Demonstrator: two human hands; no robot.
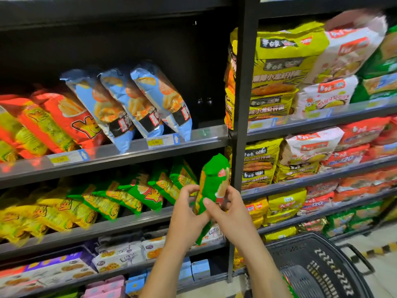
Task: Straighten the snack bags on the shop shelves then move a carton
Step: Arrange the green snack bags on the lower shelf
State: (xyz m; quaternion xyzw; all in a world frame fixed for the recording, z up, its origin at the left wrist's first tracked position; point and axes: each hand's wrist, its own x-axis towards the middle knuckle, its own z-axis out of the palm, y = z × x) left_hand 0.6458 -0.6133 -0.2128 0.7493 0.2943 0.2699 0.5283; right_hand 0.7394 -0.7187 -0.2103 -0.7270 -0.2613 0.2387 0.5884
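Upright green snack bag (212, 181), crinkled

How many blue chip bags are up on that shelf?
3. They lean side by side on the shelf: left bag, middle bag, right bag. More may hide behind them.

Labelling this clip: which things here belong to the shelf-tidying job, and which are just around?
Job: green snack bag, gripped by left hand and right hand; leaning green bags on the shelf.
Just around: black basket; noodle packs at right.
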